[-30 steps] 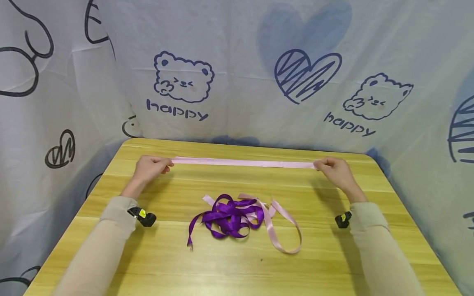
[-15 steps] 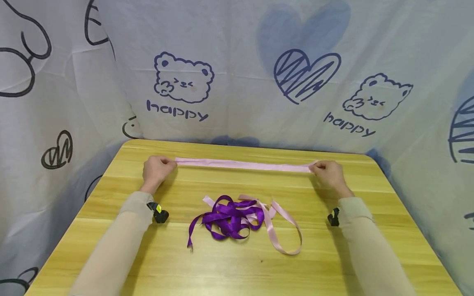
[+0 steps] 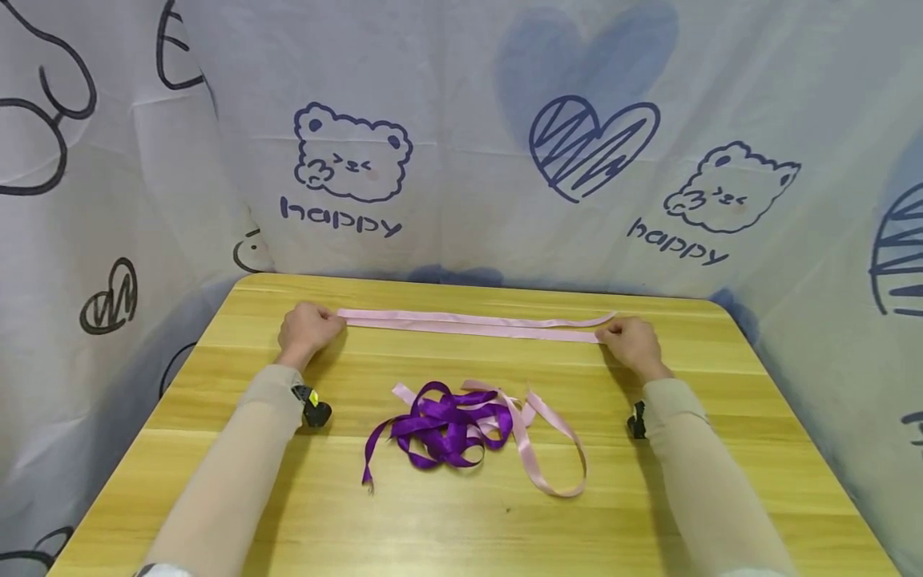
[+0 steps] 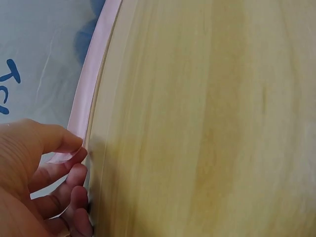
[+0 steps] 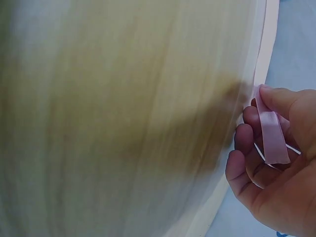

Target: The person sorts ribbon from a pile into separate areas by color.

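A length of pink ribbon [image 3: 472, 329] runs taut between both hands near the table's far edge. Thumb and forefinger of the left hand [image 3: 308, 330] pinch one end; a short bit of the ribbon [image 4: 89, 94] pokes out beneath the thumb in the left wrist view. At the other end the right hand [image 3: 634, 346] pinches it, and a loose tail of ribbon [image 5: 272, 140] lies over the fingers in the right wrist view. Just behind the taut length stretches a second pink strip [image 3: 433, 316], its right end curling up beside the right hand.
A loose heap of purple ribbon [image 3: 450, 429] lies mid-table, tangled with pink ribbon that loops out to the right [image 3: 530, 457]. The wooden table [image 3: 461, 537] backs onto a printed cloth curtain [image 3: 461, 200]. Small black cameras sit on both wrists.
Both hands have drawn closer together, and the right has come slightly nearer the body. What looked like one pink band now shows as two strips, the held one in front.
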`<state>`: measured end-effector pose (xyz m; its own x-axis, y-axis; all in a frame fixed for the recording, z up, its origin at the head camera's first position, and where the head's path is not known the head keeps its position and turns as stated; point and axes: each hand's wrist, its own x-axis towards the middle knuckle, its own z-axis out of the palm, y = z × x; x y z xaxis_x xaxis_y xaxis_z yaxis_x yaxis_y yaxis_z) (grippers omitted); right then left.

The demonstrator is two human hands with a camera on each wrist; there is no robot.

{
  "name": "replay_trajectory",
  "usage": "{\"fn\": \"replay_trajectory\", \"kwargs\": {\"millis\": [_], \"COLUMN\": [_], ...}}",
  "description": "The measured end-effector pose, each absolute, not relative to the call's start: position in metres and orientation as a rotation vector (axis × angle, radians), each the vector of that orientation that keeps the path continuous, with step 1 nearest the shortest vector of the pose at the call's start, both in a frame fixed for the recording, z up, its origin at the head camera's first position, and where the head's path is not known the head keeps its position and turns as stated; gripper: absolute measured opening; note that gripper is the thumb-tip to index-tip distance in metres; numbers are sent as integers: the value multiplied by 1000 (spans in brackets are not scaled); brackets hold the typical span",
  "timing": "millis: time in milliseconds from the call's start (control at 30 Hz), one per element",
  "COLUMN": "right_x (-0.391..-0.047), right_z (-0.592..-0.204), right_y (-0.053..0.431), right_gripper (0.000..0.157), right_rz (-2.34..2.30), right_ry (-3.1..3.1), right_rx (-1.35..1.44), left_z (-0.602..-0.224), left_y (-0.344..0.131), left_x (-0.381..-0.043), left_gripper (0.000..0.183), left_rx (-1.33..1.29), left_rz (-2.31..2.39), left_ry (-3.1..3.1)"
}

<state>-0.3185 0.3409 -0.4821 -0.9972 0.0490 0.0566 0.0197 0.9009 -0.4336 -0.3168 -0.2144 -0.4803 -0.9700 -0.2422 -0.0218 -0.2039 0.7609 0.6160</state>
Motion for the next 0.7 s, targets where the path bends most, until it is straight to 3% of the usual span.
{"fn": "replay_trajectory", "kwargs": {"millis": [700], "right_x": [-321], "right_z": [-482], "right_y": [333], "right_gripper": [29], "right_rz": [593], "right_ry": [-2984], "right_rx": [-174], "left_z": [-483], "left_y": [-207], "left_x": [-320], "left_gripper": [31], "left_rx": [445], "left_rz": [-911], "left_ry": [-2908]}}
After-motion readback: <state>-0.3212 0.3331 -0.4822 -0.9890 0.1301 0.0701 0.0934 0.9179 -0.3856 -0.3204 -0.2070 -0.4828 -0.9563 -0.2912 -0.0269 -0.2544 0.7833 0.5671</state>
